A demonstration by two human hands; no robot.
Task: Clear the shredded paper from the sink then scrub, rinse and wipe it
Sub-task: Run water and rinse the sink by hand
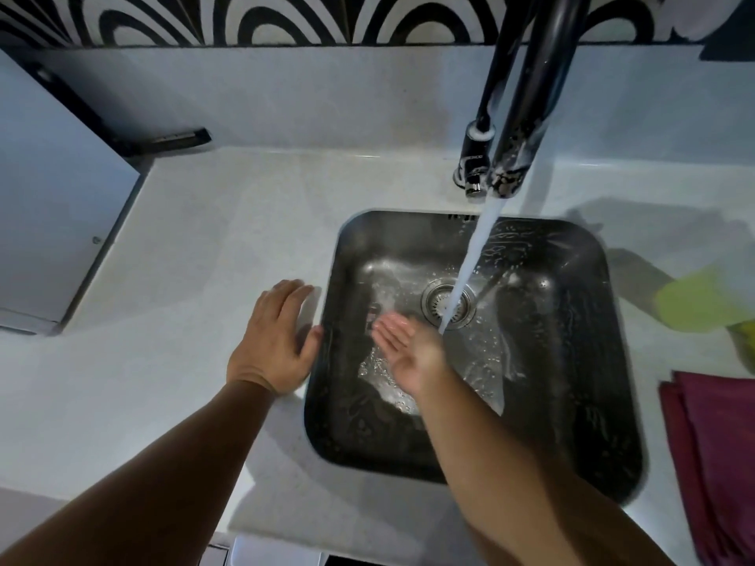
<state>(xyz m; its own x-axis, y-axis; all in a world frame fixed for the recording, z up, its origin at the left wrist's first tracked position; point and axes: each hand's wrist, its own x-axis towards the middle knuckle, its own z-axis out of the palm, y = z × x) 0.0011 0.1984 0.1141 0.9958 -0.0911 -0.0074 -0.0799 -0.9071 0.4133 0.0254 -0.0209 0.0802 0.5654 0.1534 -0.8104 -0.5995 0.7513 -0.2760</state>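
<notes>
No shredded paper showing in sink [592,402]; faucet [531,96] water's running, right hand [408,353] rinsing inside w/ fingers open, left hand [273,341] resting flat on counter [184,239]. Wiping probably remaining.

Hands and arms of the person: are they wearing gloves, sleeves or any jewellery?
No gloves: the left hand and right hand are bare. The left forearm and right forearm are bare too, with no sleeve in view. No watch or bracelet shows at either wrist, and no ring on the left hand; the right hand is too blurred to tell.
</notes>
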